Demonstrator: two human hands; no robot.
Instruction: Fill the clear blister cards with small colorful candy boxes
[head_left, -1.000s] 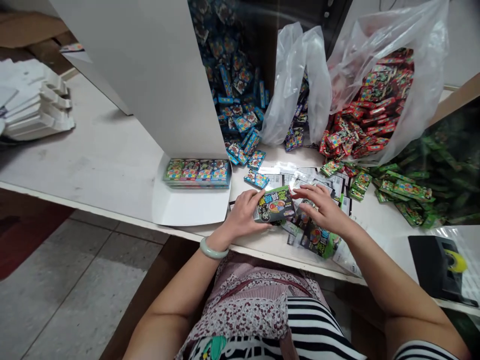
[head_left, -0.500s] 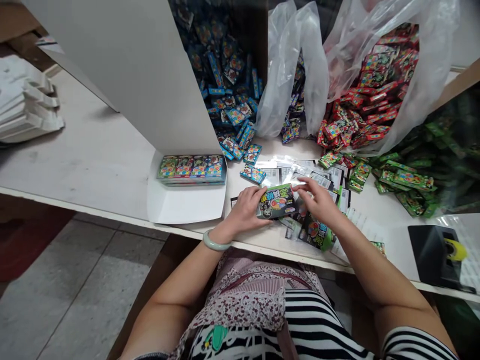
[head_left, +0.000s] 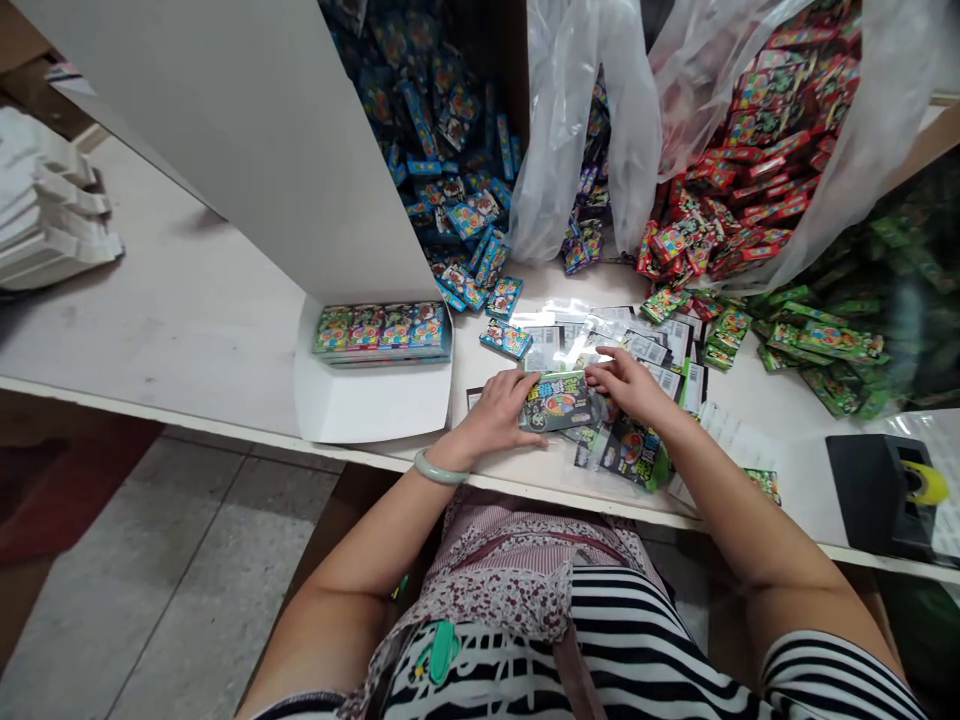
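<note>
A small black printed box with a green upper edge and colourful lettering lies between my hands, low over the table. My left hand grips its left end, fingers on top and thumb stretched out along the lower side. My right hand has its fingertips pinched at the box's upper right corner. Below my right hand is a similar black printed packet in clear plastic. Behind it, several clear-wrapped cards with barcodes lie spread. A loose blue candy box is just beyond my left hand.
At left, an open white carton with a raised lid holds a row of colourful small boxes. Blue boxes, red boxes and green boxes are heaped behind. A tape dispenser stands at right; white folded cartons at far left.
The black box has gone from tilted up to lying flatter and slightly lower. My left thumb has moved away from its lower edge. The camera view has shifted slightly.
</note>
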